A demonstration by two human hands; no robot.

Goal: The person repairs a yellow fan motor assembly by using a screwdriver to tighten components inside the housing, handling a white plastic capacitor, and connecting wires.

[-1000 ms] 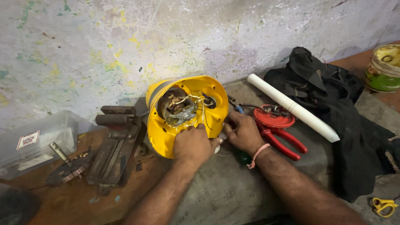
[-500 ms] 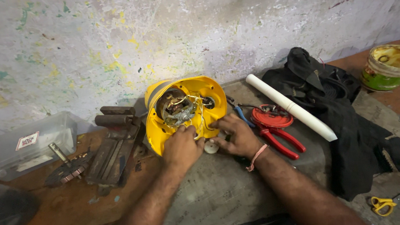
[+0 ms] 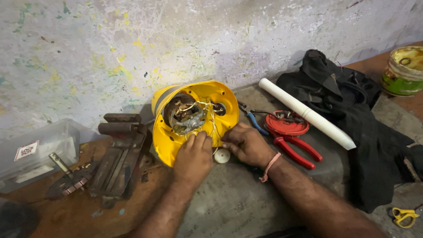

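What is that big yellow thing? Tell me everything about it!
The yellow casing looks like glossy plastic, a rounded shell lying on its side on the bench against the wall, its open face toward the camera. Inside sit a grey metal motor and loose thin wires. The left hand and right hand touch its lower rim.

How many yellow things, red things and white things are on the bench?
Yellow: 2, the open yellow housing that both hands touch, and the small yellow scissors.
Red: 2, the red-handled pliers and the red round disc.
White: 2, the white tube and the small white knob.
Total: 6
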